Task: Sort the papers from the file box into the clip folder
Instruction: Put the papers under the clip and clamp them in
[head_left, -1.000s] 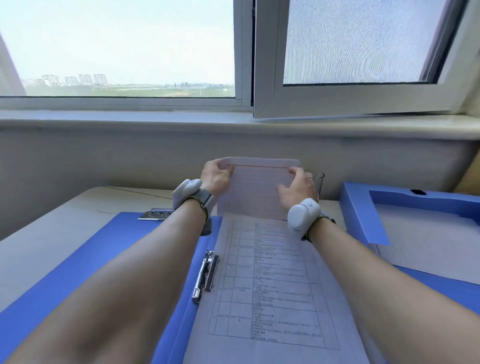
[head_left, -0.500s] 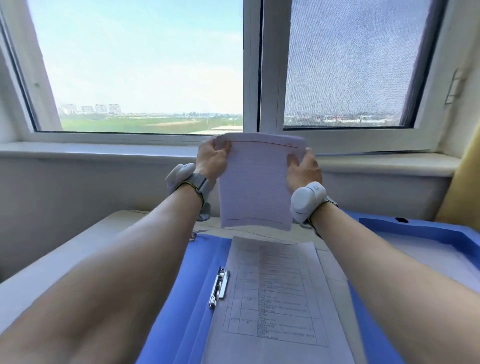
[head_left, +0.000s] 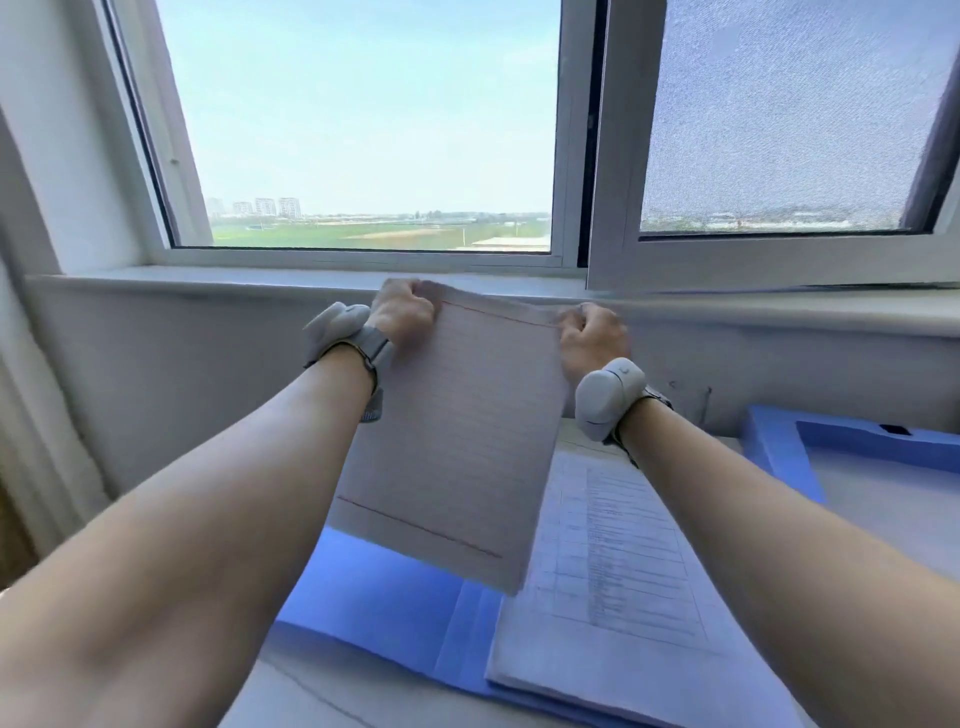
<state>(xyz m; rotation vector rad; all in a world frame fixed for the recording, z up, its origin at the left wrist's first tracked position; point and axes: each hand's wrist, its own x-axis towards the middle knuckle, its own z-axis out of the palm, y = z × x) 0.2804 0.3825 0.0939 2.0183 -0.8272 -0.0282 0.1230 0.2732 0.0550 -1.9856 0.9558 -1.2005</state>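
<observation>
A stack of lined paper (head_left: 457, 441) with red margin lines hangs upright and tilted in the air above the desk. My left hand (head_left: 402, 314) grips its top left corner and my right hand (head_left: 592, 338) grips its top right corner. Below it the blue clip folder (head_left: 374, 592) lies open on the desk, with printed sheets (head_left: 618, 571) on its right half. The folder's metal clip is hidden behind the held paper. The blue file box (head_left: 779, 447) lies open at the right, with white paper inside.
A window sill (head_left: 208, 283) and wall run just beyond my hands, with a window above. A pale curtain (head_left: 31, 441) hangs at the far left. The desk's light surface (head_left: 311, 691) shows in front of the folder.
Both hands raised the lined paper off the folder to sill height, then swung it slightly left and tilted it. My view has turned up and to the left.
</observation>
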